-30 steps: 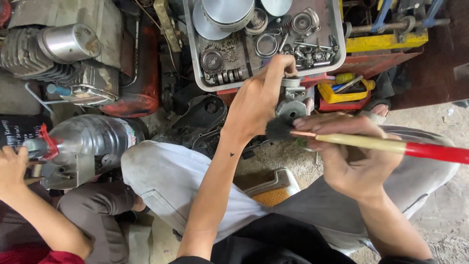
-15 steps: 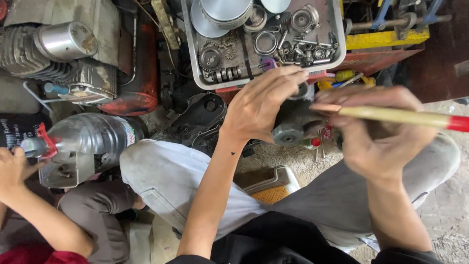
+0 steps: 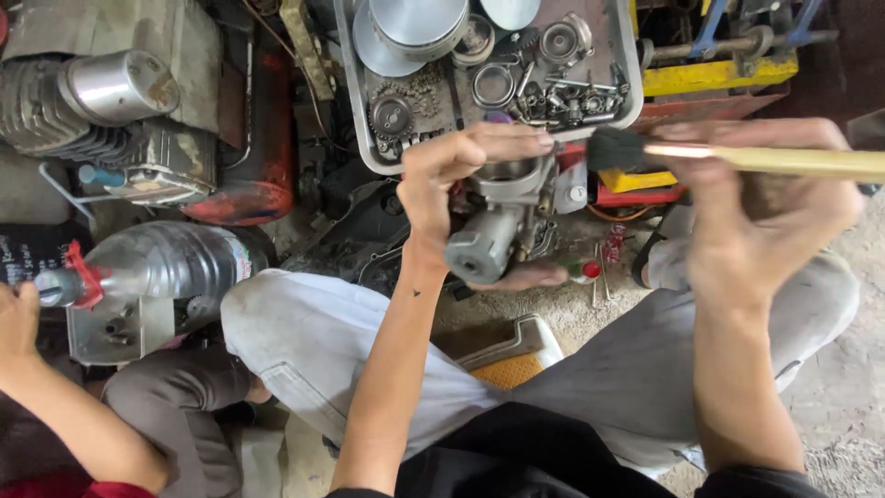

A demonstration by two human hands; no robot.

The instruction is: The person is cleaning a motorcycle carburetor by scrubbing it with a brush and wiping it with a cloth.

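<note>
We note the grey parts tray (image 3: 348,111) at top, holding pistons, gears, rings and small fittings. Below it, our left hand (image 3: 452,180) clasps the metal carburetor (image 3: 498,221) firmly, raised over the knees. Our right hand (image 3: 765,217) is closed around a wooden-handled brush (image 3: 737,157) (bristles just beside the carburetor). A clear plastic jug (image 3: 161,263), gripped by another person's hand (image 3: 18,323), lies left on the concrete floor (image 3: 830,406).

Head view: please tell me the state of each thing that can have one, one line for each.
Left hand: fingers closed on the metal engine part, held up.
Right hand: fingers closed on the paintbrush, bristles near the part.
Grey tray: full of gears, rings and small parts.
Plastic bottle: lying on its side, neck held by another person's hand.
</note>
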